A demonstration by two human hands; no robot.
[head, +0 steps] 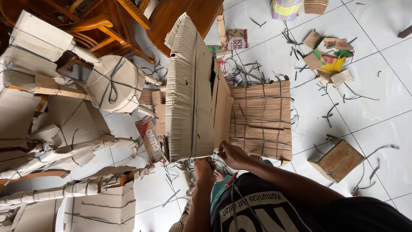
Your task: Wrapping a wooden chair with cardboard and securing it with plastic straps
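Head view: both hands' fingers (223, 151) pinch the cardboard sheet's (189, 99) near edge.

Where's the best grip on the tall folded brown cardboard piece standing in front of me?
Grip the tall folded brown cardboard piece by its near bottom edge, from your side, where both hands, left and right, already meet it; its far end tilts away, out of easy reach.

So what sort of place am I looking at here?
Probably a room in a home used for bundling scrap cardboard: white tiled floor, dark wooden chair, tied stacks of flattened brown cardboard, and a large corrugated cardboard sheet held by both hands.
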